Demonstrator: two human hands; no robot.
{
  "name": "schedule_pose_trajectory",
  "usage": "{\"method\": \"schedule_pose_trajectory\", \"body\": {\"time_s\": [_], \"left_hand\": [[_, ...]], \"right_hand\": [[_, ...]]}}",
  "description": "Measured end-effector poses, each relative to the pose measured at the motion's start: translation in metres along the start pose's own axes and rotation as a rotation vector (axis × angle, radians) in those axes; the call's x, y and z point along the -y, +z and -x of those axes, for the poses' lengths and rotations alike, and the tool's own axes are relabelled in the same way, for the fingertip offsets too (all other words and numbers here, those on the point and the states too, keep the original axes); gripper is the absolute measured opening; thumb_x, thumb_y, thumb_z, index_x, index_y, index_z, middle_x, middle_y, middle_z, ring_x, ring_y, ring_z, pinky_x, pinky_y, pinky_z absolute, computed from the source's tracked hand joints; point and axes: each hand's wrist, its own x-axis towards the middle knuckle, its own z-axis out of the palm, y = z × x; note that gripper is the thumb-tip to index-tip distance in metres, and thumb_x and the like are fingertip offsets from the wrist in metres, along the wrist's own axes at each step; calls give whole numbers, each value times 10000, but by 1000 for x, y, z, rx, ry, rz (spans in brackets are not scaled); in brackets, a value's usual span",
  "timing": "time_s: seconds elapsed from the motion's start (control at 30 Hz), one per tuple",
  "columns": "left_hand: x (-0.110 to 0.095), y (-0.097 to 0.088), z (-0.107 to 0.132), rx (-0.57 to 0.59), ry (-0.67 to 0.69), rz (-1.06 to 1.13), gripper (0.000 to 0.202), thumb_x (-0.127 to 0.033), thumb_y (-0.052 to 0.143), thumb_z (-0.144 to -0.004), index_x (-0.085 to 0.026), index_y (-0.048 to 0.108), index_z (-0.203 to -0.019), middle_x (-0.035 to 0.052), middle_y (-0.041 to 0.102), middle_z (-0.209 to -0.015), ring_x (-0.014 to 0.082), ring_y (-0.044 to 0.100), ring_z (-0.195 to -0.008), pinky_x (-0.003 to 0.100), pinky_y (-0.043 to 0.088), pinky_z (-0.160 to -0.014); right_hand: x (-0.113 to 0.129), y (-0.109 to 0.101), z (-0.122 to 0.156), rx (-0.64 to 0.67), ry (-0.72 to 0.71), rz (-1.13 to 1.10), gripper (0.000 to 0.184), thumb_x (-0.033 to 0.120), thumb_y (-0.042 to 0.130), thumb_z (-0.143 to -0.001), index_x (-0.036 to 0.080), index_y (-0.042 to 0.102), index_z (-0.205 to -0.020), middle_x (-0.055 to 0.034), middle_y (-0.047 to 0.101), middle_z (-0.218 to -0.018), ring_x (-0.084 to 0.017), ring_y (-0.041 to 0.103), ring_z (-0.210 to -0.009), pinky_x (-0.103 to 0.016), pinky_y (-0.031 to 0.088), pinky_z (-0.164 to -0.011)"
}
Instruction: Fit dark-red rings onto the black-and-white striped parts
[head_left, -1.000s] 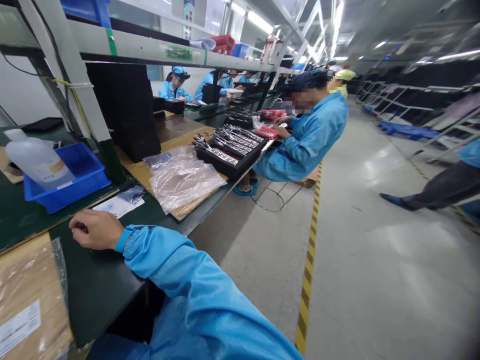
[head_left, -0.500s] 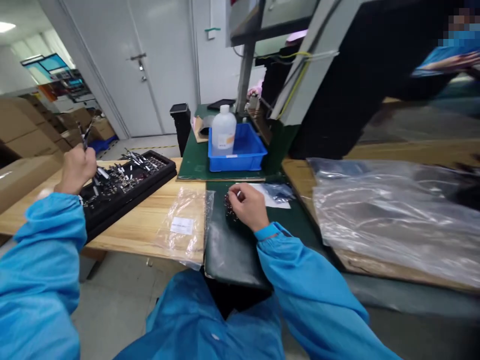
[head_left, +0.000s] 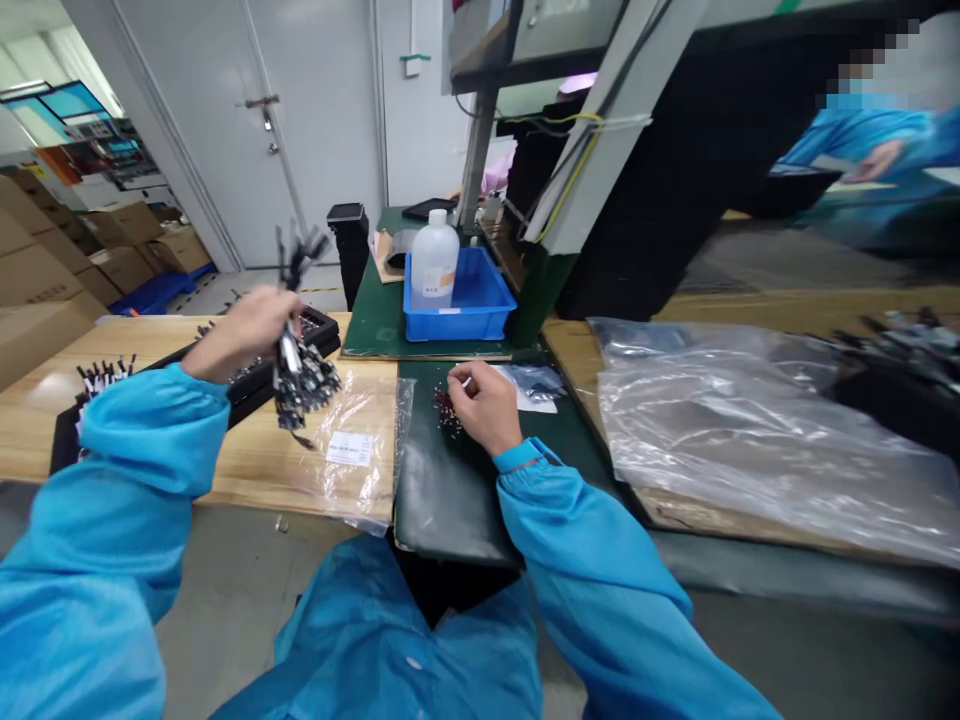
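The left grip (head_left: 240, 335) was shut firmly around a loose bundle of metal-and-black parts (head_left: 298, 378), with its ends splayed above the fist and its mass hanging below and to the right, over the wooden tabletop (head_left: 255, 470). The right grip (head_left: 486, 408) was curled narrow, its fingertips drawn together, though whether it held anything could not be told. Just beside those fingertips lay a small cluster of dark parts (head_left: 447, 410) on a dark green mat (head_left: 442, 500).

The bundle looked the likeliest source of trouble: with so many pieces gathered in one fist, some could work loose or snag on one another. A loose piece could drop past the tabletop's edge, below the left grip, to the floor (head_left: 225, 580), where a small pale piece (head_left: 281, 523) lay. A careless brush from the right grip could scatter the cluster. A black tray (head_left: 322, 322) sat just beyond the left grip, with a clear plastic bag (head_left: 352, 450) to its right.
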Motion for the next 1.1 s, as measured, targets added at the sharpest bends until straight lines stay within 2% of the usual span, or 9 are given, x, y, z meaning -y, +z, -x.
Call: {"method": "schedule_pose_trajectory", "body": {"time_s": [0.13,0.23,0.37,0.57,0.67,0.77,0.9,0.97,1.1], "left_hand": [[8,66,-13,243,-44,34,276,-341,490,-789,-199,488,-553,7,420,-439,134,391,-372,267,255,-394],[23,102,-29,268,-54,4,302,-331,486,-809,-216,452,-532,1,381,-403,138,368,-349,280,265,-402],[37,125,-49,222,-42,-53,275,-329,513,-826,-189,557,-593,31,452,-416,195,509,-432,290,357,-475],[57,131,-58,185,-25,-94,374,-487,520,-860,-149,651,-770,65,596,-537,241,612,-546,290,417,-554],[68,122,-47,141,-4,-108,496,-621,528,-840,-143,651,-892,61,638,-616,232,614,-575,287,417,-579],[78,107,-25,26,112,-141,469,-613,571,-820,-156,633,-905,67,679,-784,215,615,-700,276,403,-634],[91,93,23,225,222,-188,473,-593,521,-860,-200,510,-596,0,529,-557,170,493,-568,274,286,-547],[96,94,48,314,216,-210,504,-613,521,-860,-206,487,-564,-8,498,-518,167,468,-540,279,248,-535],[98,105,82,337,151,-344,455,-625,567,-828,-219,544,-624,23,609,-597,212,555,-609,290,266,-572]], "right_hand": [[-3,0,0,-4,1,7,70,180,563,-833,201,618,-796,-18,646,-759,-141,511,-573,-282,430,-634],[-3,-1,0,-10,4,22,68,178,564,-825,201,615,-788,-17,648,-752,-141,509,-569,-281,429,-635],[-5,-4,-2,-27,28,50,78,184,550,-828,203,610,-783,-21,653,-752,-144,513,-567,-285,430,-641],[-16,-5,-5,-10,91,106,82,188,545,-817,204,619,-785,-26,663,-759,-160,540,-608,-293,425,-659],[-22,-5,-4,5,113,157,84,184,552,-814,203,631,-798,-32,674,-773,-176,555,-654,-304,421,-681],[-25,-6,-4,14,110,187,87,173,552,-820,203,633,-807,-47,686,-799,-204,576,-734,-327,433,-741],[-24,-8,-6,5,98,209,108,175,542,-852,207,621,-787,-67,690,-836,-238,580,-834,-373,438,-826],[-22,-9,-6,19,80,230,115,178,547,-865,207,630,-791,-72,686,-862,-245,577,-873,-396,429,-873],[-14,-6,-2,146,7,249,117,184,577,-876,200,674,-815,-90,653,-931,-258,541,-979,-414,415,-921]]}}
